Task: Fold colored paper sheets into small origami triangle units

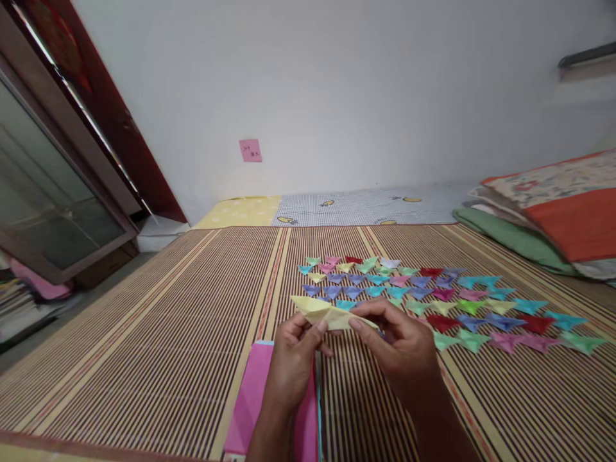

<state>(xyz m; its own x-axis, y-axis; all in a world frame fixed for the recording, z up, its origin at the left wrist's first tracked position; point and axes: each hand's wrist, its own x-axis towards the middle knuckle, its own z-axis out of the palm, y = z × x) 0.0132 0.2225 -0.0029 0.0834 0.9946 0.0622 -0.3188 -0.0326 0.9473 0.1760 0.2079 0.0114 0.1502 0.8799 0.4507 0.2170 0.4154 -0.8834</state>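
Between my two hands is a folded pale yellow paper (pixel 332 314), shaped like a small boat with pointed ends. My left hand (pixel 296 356) pinches its left part, thumb on the near face and fingers behind. My right hand (pixel 397 337) grips the right end between thumb and fingers. Under my left forearm lies a stack of pink paper (pixel 250 391) with a light blue edge showing. Beyond and right of my hands, rows of small folded paper pieces (pixel 471 307) in many colours lie on the striped mat (pixel 192 333); my right hand hides some of them.
A patterned cloth (pixel 308 210) runs along the white wall behind the mat. Folded bedding (pixel 568 212) is piled at the right. A pink note (pixel 250 150) sticks to the wall. At the left stands a glass-panelled door or cabinet (pixel 52 179).
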